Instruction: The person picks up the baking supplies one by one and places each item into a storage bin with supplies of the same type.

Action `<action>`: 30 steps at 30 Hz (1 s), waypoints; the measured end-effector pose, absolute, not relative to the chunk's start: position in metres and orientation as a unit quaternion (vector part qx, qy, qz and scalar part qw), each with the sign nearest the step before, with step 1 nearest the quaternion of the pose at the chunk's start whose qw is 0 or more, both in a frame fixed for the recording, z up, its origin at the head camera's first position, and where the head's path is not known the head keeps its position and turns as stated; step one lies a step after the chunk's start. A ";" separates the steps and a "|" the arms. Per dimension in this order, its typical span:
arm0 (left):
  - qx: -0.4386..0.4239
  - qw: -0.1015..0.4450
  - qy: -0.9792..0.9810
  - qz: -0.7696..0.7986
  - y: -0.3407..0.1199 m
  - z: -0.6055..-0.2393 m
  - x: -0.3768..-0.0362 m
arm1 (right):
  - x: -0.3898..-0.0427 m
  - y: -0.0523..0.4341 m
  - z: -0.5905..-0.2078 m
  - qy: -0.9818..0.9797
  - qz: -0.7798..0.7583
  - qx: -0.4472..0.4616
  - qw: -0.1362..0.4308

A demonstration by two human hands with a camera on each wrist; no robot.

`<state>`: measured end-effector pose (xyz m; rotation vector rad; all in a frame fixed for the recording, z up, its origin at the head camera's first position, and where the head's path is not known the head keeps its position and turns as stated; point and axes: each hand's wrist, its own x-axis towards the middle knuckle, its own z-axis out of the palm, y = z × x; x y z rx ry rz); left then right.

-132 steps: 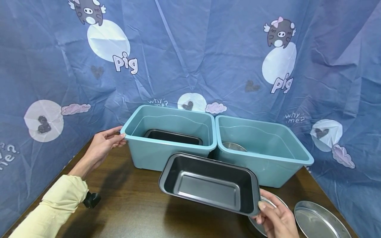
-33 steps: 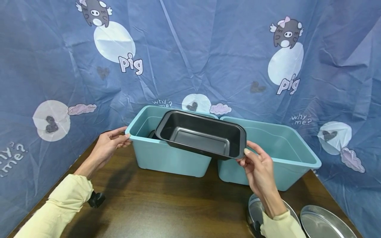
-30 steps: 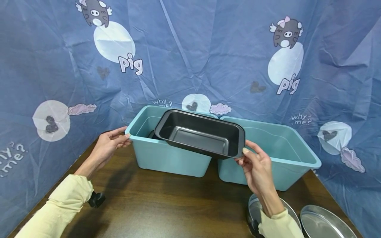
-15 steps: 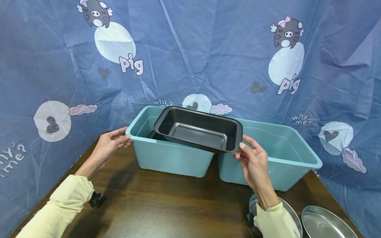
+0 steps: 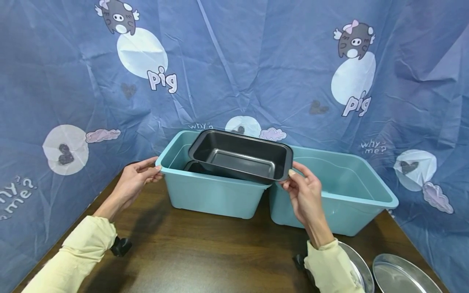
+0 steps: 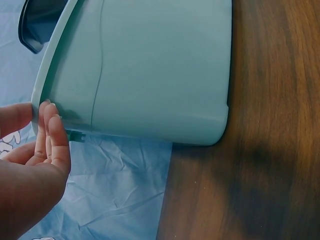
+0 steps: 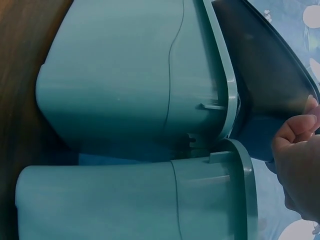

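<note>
My right hand (image 5: 304, 191) pinches the right end of a black loaf pan (image 5: 242, 156) by its rim. The pan hangs over the left teal bin (image 5: 212, 195), its hollow side facing up and towards me. Inside that bin lies a second dark pan (image 5: 198, 167), mostly hidden by the first. My left hand (image 5: 133, 181) pinches the left bin's near left corner, thumb on the rim and fingers beneath, as the left wrist view (image 6: 47, 145) also has it. In the right wrist view the held pan's dark outer side (image 7: 265, 80) stands beyond the bin's rim.
A second teal bin (image 5: 340, 179) stands just right of the first. On the brown wooden table (image 5: 205, 252), two round metal pans (image 5: 403, 274) lie at the front right, one partly under my right sleeve (image 5: 331, 266). A blue printed cloth (image 5: 227, 61) hangs behind.
My right hand has lifted the loaf pan from in front of the bins to over the left bin, lately shifting it slightly left and back. My left hand keeps its place on the rim.
</note>
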<state>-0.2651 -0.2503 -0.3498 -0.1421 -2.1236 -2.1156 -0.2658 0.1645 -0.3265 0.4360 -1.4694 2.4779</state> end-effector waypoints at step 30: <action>-0.042 0.070 -0.729 -0.679 -0.251 -0.350 -0.266 | -0.293 0.136 -0.325 -0.543 0.821 0.136 0.114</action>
